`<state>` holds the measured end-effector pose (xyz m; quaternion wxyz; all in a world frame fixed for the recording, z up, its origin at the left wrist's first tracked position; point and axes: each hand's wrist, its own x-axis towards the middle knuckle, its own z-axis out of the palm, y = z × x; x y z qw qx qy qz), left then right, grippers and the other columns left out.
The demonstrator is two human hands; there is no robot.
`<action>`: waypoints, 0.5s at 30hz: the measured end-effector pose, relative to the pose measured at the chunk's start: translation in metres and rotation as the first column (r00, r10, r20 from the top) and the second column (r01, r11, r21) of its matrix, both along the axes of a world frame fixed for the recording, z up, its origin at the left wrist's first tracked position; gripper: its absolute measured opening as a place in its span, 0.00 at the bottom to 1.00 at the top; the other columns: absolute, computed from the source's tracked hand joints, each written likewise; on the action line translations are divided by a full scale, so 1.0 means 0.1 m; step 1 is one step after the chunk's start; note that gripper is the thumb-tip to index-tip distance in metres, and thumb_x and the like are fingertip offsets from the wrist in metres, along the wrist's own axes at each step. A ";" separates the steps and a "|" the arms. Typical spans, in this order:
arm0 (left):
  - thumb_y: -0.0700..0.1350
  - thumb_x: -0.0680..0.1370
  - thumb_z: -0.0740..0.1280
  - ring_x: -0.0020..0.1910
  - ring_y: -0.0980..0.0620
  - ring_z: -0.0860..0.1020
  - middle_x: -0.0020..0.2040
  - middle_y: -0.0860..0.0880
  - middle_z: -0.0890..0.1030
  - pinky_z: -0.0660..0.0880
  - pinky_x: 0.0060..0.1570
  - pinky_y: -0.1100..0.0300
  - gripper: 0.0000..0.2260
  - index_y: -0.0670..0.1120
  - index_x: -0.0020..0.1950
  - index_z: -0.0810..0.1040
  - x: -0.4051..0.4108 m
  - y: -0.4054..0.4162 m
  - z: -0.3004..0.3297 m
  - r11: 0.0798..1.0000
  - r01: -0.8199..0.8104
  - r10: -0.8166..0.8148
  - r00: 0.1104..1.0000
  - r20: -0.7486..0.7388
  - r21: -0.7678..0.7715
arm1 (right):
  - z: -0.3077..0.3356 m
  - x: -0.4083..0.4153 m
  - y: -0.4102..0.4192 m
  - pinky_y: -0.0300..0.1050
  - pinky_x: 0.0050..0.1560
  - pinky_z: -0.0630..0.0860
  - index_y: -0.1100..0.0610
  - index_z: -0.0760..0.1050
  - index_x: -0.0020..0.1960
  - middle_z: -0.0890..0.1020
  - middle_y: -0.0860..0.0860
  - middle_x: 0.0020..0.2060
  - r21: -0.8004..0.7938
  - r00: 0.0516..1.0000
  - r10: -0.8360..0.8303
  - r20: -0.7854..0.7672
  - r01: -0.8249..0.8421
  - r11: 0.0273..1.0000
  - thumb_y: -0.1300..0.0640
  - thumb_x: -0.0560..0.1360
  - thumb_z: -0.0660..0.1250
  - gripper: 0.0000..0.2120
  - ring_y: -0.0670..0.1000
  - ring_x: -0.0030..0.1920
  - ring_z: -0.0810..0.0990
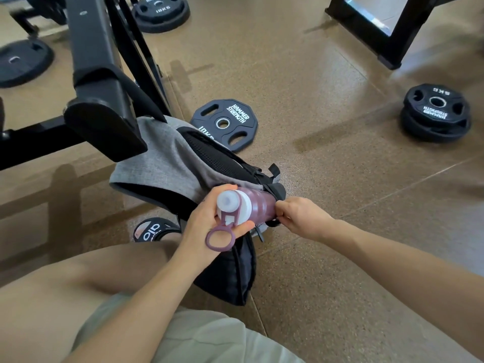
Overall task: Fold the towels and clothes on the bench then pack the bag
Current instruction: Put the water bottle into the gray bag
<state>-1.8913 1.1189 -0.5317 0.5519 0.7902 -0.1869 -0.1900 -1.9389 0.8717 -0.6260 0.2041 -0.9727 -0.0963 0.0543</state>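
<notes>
While gripped, mauve ribbed bottle (259,206), grey-black bag (170,161)

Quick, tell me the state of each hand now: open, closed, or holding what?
Left hand: holding the bottle near its cap.
Right hand: pinching the edge of the backpack side pocket.

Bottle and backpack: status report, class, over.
Left hand grips bottle at cap. Right hand pinches backpack side pocket edge. Bottle base entering pocket; nothing blocking.
</notes>
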 end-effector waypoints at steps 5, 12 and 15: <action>0.54 0.63 0.81 0.58 0.56 0.78 0.58 0.60 0.78 0.78 0.59 0.55 0.35 0.60 0.66 0.71 0.07 0.04 -0.16 0.967 0.079 -0.111 0.986 0.121 0.244 | 0.02 0.01 -0.02 0.51 0.36 0.72 0.61 0.73 0.41 0.78 0.56 0.35 0.008 0.999 0.031 0.010 -0.032 0.999 0.64 0.75 0.67 0.05 0.60 0.37 0.77; 0.55 0.65 0.81 0.52 0.51 0.81 0.50 0.58 0.79 0.79 0.53 0.56 0.32 0.64 0.59 0.63 0.09 -0.17 -0.42 0.899 0.108 -0.125 0.992 0.013 0.425 | 0.02 -0.07 0.08 0.53 0.37 0.74 0.60 0.74 0.43 0.78 0.56 0.36 -0.001 0.994 0.105 0.015 -0.105 0.995 0.59 0.75 0.66 0.05 0.61 0.38 0.78; 0.58 0.68 0.78 0.54 0.46 0.82 0.50 0.55 0.80 0.76 0.48 0.58 0.29 0.63 0.59 0.62 0.10 -0.26 -0.49 0.840 0.136 -0.160 0.987 0.000 0.526 | 0.00 -0.10 0.15 0.53 0.37 0.74 0.60 0.73 0.43 0.78 0.56 0.36 0.017 0.995 0.099 0.006 -0.099 0.995 0.59 0.76 0.65 0.05 0.61 0.38 0.77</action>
